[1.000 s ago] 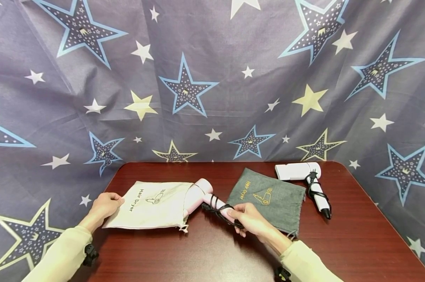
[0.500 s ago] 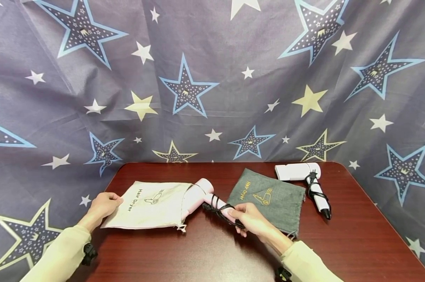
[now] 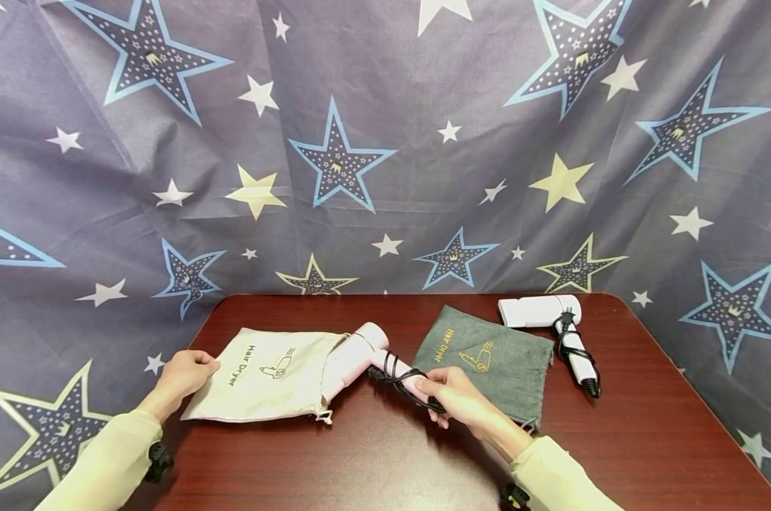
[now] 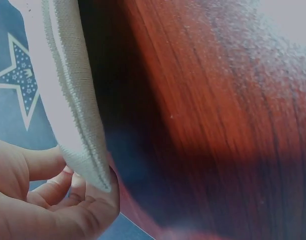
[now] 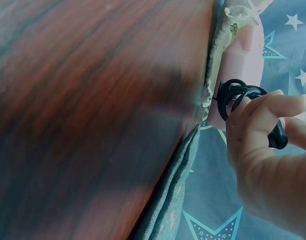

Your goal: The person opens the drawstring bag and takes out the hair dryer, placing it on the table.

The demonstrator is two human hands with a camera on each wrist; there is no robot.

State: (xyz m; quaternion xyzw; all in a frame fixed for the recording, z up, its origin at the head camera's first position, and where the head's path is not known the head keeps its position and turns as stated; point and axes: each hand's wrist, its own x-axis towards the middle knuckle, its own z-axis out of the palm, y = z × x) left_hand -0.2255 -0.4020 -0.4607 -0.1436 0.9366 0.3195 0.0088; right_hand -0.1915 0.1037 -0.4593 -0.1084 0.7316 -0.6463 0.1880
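Observation:
A pink hair dryer [image 3: 358,353] lies with its nozzle end inside the mouth of a cream drawstring bag [image 3: 264,376] printed "Hair Dryer". Its rear and its handle, wound with a black cord [image 3: 395,380], stick out on the right. My right hand [image 3: 456,399] grips the handle near its end; the right wrist view shows fingers curled around handle and cord. At the bag's closed left end, my left hand [image 3: 184,376] pinches the edge. In the left wrist view the bag's corner [image 4: 88,150] sits between thumb and fingers.
A grey "Hair Dryer" bag [image 3: 488,365] lies flat just beyond my right hand. Behind it on the right is a white hair dryer [image 3: 542,311] with a cord-wrapped handle. The brown table [image 3: 373,468] ends at a star-patterned curtain [image 3: 385,142].
My left hand has shifted slightly left, drawing the cream bag with it, so more of the pink hair dryer's barrel shows. The right hand and the dryer's handle have hardly moved.

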